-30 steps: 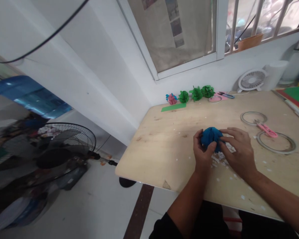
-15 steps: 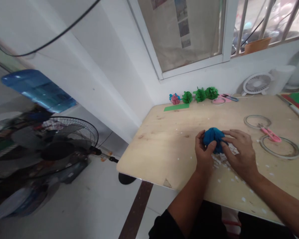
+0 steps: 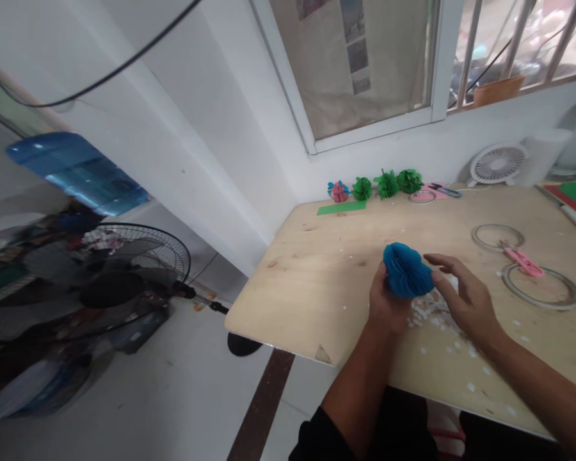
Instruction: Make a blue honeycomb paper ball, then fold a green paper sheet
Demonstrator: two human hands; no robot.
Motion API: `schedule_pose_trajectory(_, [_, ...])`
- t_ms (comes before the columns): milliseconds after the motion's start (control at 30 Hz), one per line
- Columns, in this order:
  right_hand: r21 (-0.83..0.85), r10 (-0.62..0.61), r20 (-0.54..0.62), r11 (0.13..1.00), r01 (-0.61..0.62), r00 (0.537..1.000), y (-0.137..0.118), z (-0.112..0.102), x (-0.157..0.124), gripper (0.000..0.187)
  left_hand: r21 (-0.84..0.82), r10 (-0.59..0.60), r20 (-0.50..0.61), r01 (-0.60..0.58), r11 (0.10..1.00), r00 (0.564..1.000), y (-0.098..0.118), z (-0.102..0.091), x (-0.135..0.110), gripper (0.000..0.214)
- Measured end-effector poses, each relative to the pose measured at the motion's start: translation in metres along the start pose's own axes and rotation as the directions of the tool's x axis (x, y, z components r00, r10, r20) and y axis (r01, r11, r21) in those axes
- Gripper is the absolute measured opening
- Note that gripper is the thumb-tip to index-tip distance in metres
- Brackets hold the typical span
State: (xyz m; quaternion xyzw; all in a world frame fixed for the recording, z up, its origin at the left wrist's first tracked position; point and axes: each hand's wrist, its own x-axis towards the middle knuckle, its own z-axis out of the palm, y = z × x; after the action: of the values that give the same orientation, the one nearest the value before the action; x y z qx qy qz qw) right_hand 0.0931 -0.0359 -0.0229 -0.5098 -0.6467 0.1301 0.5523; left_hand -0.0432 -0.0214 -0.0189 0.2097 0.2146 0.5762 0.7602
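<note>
A blue folded-paper ball [image 3: 406,271] is lifted a little above the wooden table [image 3: 326,275]. My left hand [image 3: 386,302] grips it from below and behind, with the fingers closed round its underside. My right hand [image 3: 463,301] sits just right of the ball, thumb and fingers apart, fingertips touching or nearly touching its right side. Small white paper scraps [image 3: 429,310] lie under both hands.
Three green paper balls [image 3: 386,184] and a pink-and-blue one [image 3: 338,191] line the far wall beside a green paper strip [image 3: 342,207]. Two tape rings [image 3: 540,286] with a pink clip [image 3: 522,260] lie at right. A small white fan [image 3: 498,164] stands behind. A floor fan [image 3: 125,269] is left of the table.
My left hand has raised and turned the blue ball, showing more of it. My right hand has let go of its top and opened beside it.
</note>
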Motion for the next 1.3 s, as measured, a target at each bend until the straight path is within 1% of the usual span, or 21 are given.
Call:
schedule_pose_trajectory(133, [0.092, 0.024, 0.049, 0.995, -0.028, 0.999, -0.003, 0.002, -0.002, 0.033, 0.035, -0.04, -0.031, 0.041, 0.999, 0.999, 0.003, -0.001, 0.0, 0.052])
schedule_pose_trajectory(200, [0.132, 0.051, 0.05, 0.99, -0.057, 0.997, -0.003, 0.002, -0.002, 0.033, 0.048, -0.056, -0.057, 0.059, 0.997, 0.997, 0.004, 0.0, 0.0, 0.056])
schedule_pose_trajectory(267, [0.157, 0.083, 0.054, 0.984, -0.09, 0.995, -0.001, 0.001, 0.0, 0.032, 0.068, -0.047, -0.081, 0.053, 0.996, 0.996, 0.004, 0.001, -0.001, 0.057])
schedule_pose_trajectory(300, [0.166, 0.098, 0.059, 0.98, -0.106, 0.994, 0.0, 0.001, 0.0, 0.032, 0.092, -0.018, -0.086, 0.026, 0.995, 0.996, 0.004, 0.001, -0.001, 0.057])
schedule_pose_trajectory(367, [0.2, 0.119, 0.069, 0.971, -0.131, 0.99, 0.002, 0.0, 0.002, 0.035, 0.174, 0.109, -0.077, -0.094, 0.98, 0.991, 0.002, 0.001, -0.001, 0.055])
schedule_pose_trajectory(433, [0.259, 0.128, 0.082, 0.955, -0.145, 0.988, 0.005, 0.001, 0.003, 0.039, 0.287, 0.246, -0.023, -0.23, 0.93, 0.969, 0.001, -0.001, -0.001, 0.059])
schedule_pose_trajectory(467, [0.292, 0.126, 0.093, 0.945, -0.148, 0.988, 0.006, 0.001, 0.003, 0.041, 0.342, 0.287, 0.013, -0.274, 0.899, 0.958, 0.001, -0.002, -0.001, 0.063])
schedule_pose_trajectory(533, [0.348, 0.114, 0.135, 0.925, -0.154, 0.984, 0.007, 0.002, 0.003, 0.045, 0.429, 0.313, 0.072, -0.312, 0.847, 0.947, 0.002, -0.003, -0.002, 0.069])
schedule_pose_trajectory(633, [0.393, 0.116, 0.186, 0.901, -0.182, 0.976, 0.008, 0.002, 0.003, 0.053, 0.515, 0.352, 0.132, -0.368, 0.774, 0.927, 0.004, -0.003, -0.004, 0.07])
schedule_pose_trajectory(733, [0.411, 0.124, 0.202, 0.89, -0.199, 0.972, 0.009, 0.001, 0.003, 0.058, 0.602, 0.401, 0.192, -0.43, 0.673, 0.896, 0.003, -0.003, -0.007, 0.067])
schedule_pose_trajectory(833, [0.418, 0.132, 0.229, 0.881, -0.22, 0.964, 0.011, -0.001, 0.004, 0.061, 0.677, 0.424, 0.236, -0.461, 0.574, 0.874, 0.0, -0.004, -0.01, 0.066])
schedule_pose_trajectory(967, [0.435, 0.187, 0.221, 0.859, -0.268, 0.957, 0.014, 0.0, 0.004, 0.064, 0.711, 0.48, 0.291, -0.522, 0.471, 0.828, -0.003, -0.002, -0.012, 0.065])
schedule_pose_trajectory(1033, [0.439, 0.2, 0.213, 0.855, -0.276, 0.957, 0.016, 0.0, 0.004, 0.063, 0.704, 0.491, 0.306, -0.541, 0.461, 0.816, -0.004, 0.0, -0.012, 0.063])
schedule_pose_trajectory(1167, [0.436, 0.177, 0.214, 0.863, -0.256, 0.961, 0.021, 0.001, 0.003, 0.061, 0.653, 0.5, 0.284, -0.547, 0.523, 0.818, -0.003, 0.005, -0.013, 0.061])
schedule_pose_trajectory(1233, [0.466, 0.205, 0.221, 0.837, -0.288, 0.953, 0.023, 0.002, 0.003, 0.06, 0.635, 0.509, 0.276, -0.552, 0.54, 0.815, -0.003, 0.006, -0.014, 0.061])
schedule_pose_trajectory(1300, [0.516, 0.269, 0.234, 0.78, -0.354, 0.934, 0.022, 0.004, 0.003, 0.061, 0.635, 0.513, 0.282, -0.558, 0.533, 0.811, -0.004, 0.006, -0.013, 0.062])
